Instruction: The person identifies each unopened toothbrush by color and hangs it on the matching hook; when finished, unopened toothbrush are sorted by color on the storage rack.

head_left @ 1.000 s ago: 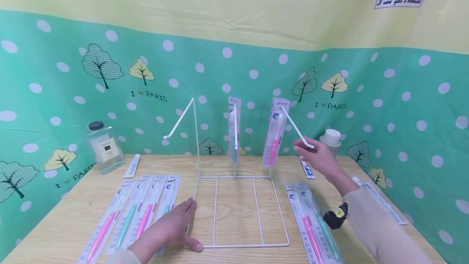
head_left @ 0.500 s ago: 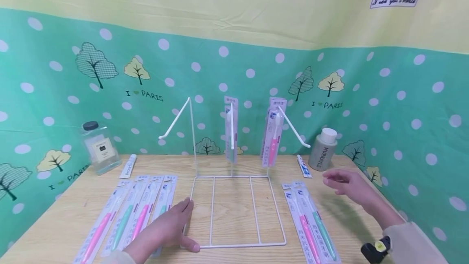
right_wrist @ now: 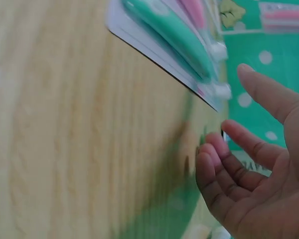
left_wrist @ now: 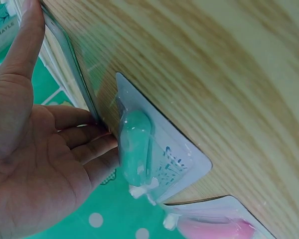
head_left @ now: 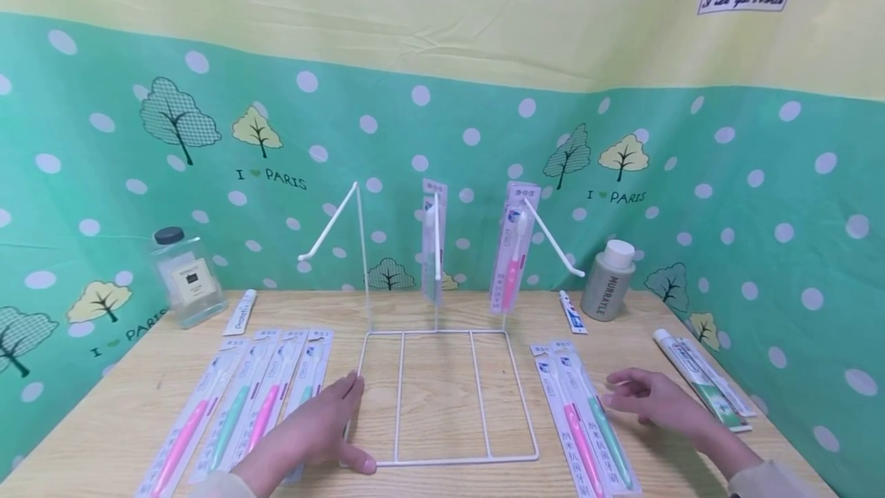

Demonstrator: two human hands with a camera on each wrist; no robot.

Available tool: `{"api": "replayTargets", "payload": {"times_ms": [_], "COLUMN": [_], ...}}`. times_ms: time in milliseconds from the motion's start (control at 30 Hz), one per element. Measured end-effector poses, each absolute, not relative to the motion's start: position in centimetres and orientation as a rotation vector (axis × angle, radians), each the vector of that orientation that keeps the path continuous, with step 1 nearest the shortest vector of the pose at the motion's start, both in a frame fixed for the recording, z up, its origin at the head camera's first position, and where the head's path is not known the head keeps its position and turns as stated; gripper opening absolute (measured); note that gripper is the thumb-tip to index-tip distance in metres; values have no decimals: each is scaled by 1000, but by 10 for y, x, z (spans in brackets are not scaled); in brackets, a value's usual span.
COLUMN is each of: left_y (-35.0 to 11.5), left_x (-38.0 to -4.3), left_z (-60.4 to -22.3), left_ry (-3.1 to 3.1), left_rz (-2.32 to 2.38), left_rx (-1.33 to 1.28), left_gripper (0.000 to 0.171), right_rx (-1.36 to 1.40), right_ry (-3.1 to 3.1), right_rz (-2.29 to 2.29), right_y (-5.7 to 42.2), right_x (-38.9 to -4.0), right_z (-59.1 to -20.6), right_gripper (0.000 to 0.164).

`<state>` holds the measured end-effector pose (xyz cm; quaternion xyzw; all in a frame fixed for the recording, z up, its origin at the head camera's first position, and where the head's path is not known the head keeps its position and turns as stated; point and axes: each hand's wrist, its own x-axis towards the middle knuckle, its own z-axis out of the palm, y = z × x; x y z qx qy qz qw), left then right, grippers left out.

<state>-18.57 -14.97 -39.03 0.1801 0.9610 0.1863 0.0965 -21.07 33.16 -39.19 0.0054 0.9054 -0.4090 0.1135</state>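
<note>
A white wire display rack [head_left: 449, 462] stands mid-table with angled prongs. Packaged toothbrushes hang on its right prong, a pink-handled one [head_left: 513, 275] in front, and on its middle prong [head_left: 430, 252]. My left hand [head_left: 318, 425] rests on the left side of the rack's base, thumb at the front corner. Close to its fingers, in the left wrist view, lies a green packaged toothbrush [left_wrist: 137, 144]. My right hand [head_left: 653, 402], holding nothing, hovers with loosely bent fingers just right of a pink packaged toothbrush [head_left: 579, 436] and a green one [head_left: 610, 436] lying side by side.
Several packaged toothbrushes [head_left: 183, 444] lie in a row at left. A glass bottle [head_left: 190, 283] and a small white tube [head_left: 240, 313] stand or lie behind them. At right are a grey bottle [head_left: 608, 283], a small tube [head_left: 572, 313] and a toothpaste tube [head_left: 701, 383].
My right hand has withdrawn from the right prong's tip, swung right, then come down and left to beside the green toothbrush. The left hand stays on the rack.
</note>
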Motion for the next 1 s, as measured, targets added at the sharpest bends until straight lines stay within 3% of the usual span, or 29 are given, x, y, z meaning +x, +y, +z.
{"api": "replayTargets", "payload": {"times_ms": [167, 433, 1000], "left_y": [-150, -150, -149], "left_x": [-187, -186, -186], "left_z": [-390, -390, -389], "left_ry": [2845, 2839, 2837], "left_rz": [545, 552, 555], "left_rx": [539, 528, 524], "left_gripper": [121, 121, 121], "right_rx": [-18, 37, 157], "right_ry": [2743, 2791, 2759], "right_rz": [-1045, -892, -824], "right_y": [319, 306, 297], "right_x": [-208, -207, -213], "right_z": [-396, -394, -386], "right_gripper": [59, 76, 82]}}
